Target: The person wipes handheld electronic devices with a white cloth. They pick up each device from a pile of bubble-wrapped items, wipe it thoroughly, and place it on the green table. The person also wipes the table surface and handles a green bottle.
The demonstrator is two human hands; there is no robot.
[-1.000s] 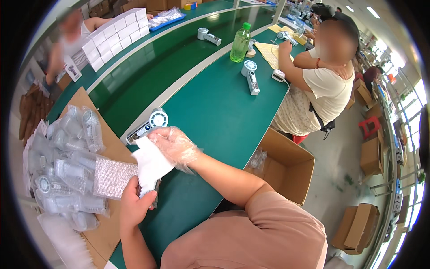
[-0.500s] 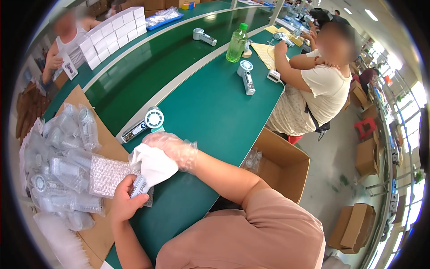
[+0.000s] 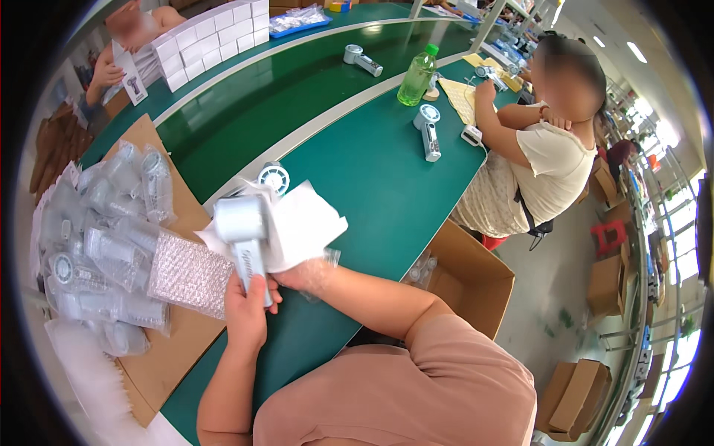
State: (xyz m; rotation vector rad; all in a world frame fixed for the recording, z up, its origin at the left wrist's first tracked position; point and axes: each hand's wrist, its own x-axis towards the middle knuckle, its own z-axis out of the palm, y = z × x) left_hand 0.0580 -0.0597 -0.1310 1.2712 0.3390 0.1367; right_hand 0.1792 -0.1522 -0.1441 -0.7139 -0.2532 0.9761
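Upright in front of me is a pale blue-grey handheld fan (image 3: 240,221), its handle gripped in my left hand (image 3: 247,316). My right hand (image 3: 301,276), in a thin clear plastic glove, is closed on a white cloth (image 3: 303,224). The cloth spreads out beside the fan's head, and part of it shows behind the fan. My right fingers are partly hidden at the handle. Just beyond the cloth another fan (image 3: 274,178) lies on the green table, its handle covered from view. A bubble-wrap sheet or bag (image 3: 189,275) lies to the left of my left hand.
Bagged fans (image 3: 111,256) are heaped on a cardboard sheet (image 3: 167,360) at left. Farther off stand a fan (image 3: 429,132), a green bottle (image 3: 417,76) and a co-worker at right. White boxes (image 3: 212,41) line the far side. An open carton (image 3: 476,279) sits below the table edge.
My left hand has raised and turned the fan, so its head is now uncovered. The cloth has opened out to the right, and my right hand has moved nearer to me.
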